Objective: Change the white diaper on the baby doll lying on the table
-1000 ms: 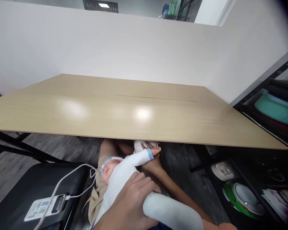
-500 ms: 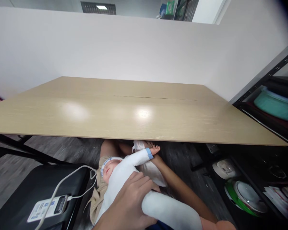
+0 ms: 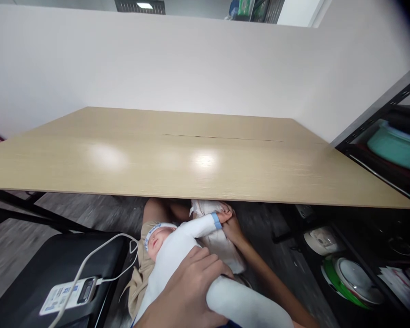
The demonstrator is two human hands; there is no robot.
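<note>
A baby doll (image 3: 172, 255) in a white suit with blue cuffs and a lettered headband lies across my lap. My left hand (image 3: 200, 282) is wrapped around the doll's lower body, at the top of its white-clad leg (image 3: 248, 300). Beyond the doll, a crumpled white cloth-like piece (image 3: 222, 243) hangs over my legs; its exact kind is unclear. My right hand (image 3: 231, 225) grips the upper right edge of that white cloth, just behind the doll's small hand (image 3: 224, 216), which partly covers my fingers.
A wooden table (image 3: 140, 171) stretches over my knees. On the left, a black chair (image 3: 30, 259) carries a white device (image 3: 68, 294) with a cable (image 3: 85, 259). To the right, dark shelves hold a teal bowl (image 3: 396, 146) and lidded containers (image 3: 357, 278).
My right hand has moved out from beneath the table edge, slightly right and toward me. More of the white cloth shows. The doll and my left hand have shifted slightly right.
</note>
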